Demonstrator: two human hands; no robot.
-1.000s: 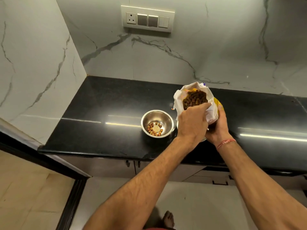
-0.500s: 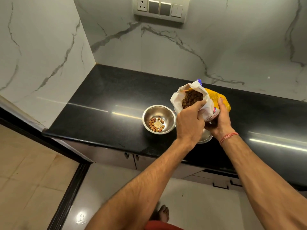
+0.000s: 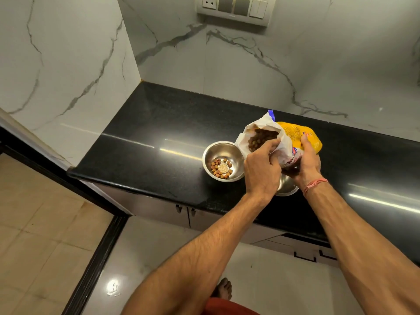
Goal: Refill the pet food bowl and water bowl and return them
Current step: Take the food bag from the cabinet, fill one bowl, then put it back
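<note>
A steel food bowl stands on the black counter with a small heap of brown kibble in its bottom. Just right of it, a yellow and white pet food bag is tilted, its open mouth full of kibble facing left toward the bowl. My left hand pinches the front edge of the bag's mouth. My right hand grips the bag's body from the right. A second steel bowl sits under my hands, mostly hidden.
Marble walls close the counter at the back and left. A switch panel is on the back wall. Cabinet doors with handles run below the counter. My bare foot stands on the glossy floor.
The bag has tipped further over toward the food bowl, showing more of its yellow side. Both hands keep their hold. The view has shifted, so everything sits lower in frame.
</note>
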